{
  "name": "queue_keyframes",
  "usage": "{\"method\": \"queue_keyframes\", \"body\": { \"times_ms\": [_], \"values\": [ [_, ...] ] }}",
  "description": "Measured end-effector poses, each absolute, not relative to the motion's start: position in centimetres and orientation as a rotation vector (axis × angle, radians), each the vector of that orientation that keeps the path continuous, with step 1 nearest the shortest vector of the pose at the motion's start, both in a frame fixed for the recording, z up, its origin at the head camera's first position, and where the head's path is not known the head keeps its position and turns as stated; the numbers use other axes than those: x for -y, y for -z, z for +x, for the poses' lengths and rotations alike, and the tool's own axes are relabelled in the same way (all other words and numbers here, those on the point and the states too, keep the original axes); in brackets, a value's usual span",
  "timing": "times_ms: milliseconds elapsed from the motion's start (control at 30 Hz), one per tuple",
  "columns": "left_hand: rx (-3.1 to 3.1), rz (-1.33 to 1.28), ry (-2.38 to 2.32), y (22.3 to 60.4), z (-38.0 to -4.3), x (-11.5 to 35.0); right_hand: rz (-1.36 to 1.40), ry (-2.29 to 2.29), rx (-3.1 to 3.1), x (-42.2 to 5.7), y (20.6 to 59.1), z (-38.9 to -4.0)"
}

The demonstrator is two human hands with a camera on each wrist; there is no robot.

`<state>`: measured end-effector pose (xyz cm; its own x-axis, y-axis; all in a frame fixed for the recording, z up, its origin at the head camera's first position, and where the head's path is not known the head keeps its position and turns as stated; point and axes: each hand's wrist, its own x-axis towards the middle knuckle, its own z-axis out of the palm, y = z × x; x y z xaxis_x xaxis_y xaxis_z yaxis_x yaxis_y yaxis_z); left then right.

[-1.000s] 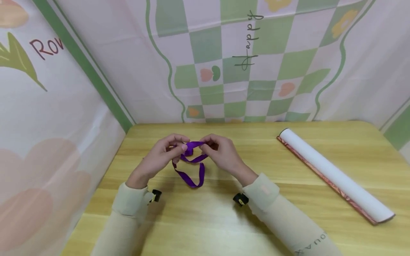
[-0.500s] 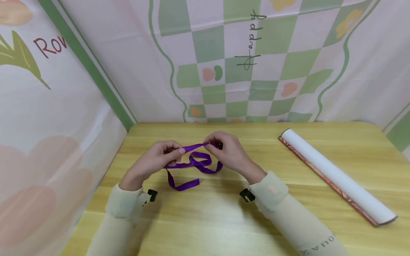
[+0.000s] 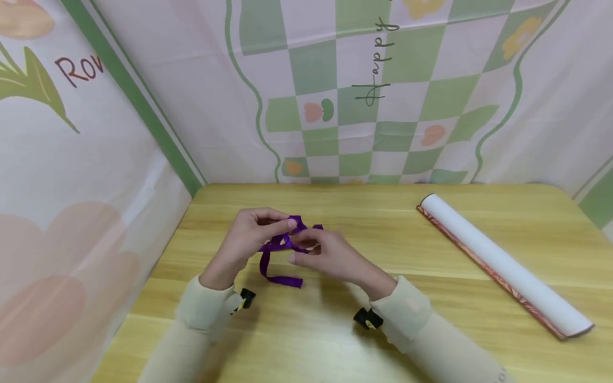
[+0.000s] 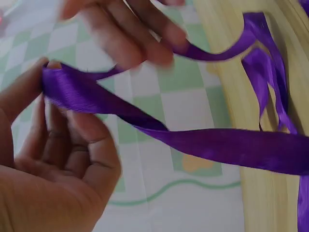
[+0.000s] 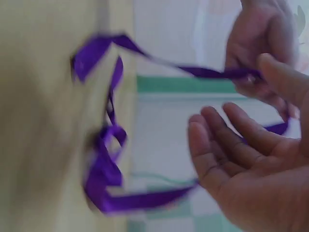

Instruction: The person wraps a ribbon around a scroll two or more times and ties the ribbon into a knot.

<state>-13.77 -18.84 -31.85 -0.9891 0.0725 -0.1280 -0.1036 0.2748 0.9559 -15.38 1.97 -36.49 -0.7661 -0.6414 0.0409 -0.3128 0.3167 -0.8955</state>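
While left hand (image 3: 246,234) pinches twisted, satiny purple ribbon (image 4: 212,147), right hand (image 3: 335,255) has thumb and fingers apart; flat strip end trails over wood-grain table (image 3: 297,335)

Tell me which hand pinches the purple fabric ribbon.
The left hand pinches the purple fabric ribbon between thumb and finger; the right hand has thumb and fingers apart.

Wood tbl (image 3: 297,340), wht roll (image 3: 503,260) R, purp ribbon (image 3: 284,280) ptly
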Motion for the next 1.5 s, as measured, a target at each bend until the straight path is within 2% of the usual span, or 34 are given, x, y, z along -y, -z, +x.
{"method": "queue_keyframes", "body": {
  "times_ms": [300, 633, 1033, 1500],
  "values": [
    [-2.267, -0.107, -2.075, 31.8, -13.9, 16.9, -0.599, 1.847, -1.876, -0.1, 36.9, -14.3],
    [-2.244, -0.065, -2.151, 31.1, -13.8, 16.7, -0.588, 1.988, -1.723, 0.1, 36.8, -14.6],
    [-2.253, -0.027, -2.264, 30.6, -13.7, 17.0, -0.666, 1.922, -1.440, -1.6, 37.0, -15.1],
    [-2.056, -0.037, -2.516, 30.5, -13.8, 18.1, -0.732, 1.854, -1.928, -2.3, 36.6, -14.7]
  ]
}}
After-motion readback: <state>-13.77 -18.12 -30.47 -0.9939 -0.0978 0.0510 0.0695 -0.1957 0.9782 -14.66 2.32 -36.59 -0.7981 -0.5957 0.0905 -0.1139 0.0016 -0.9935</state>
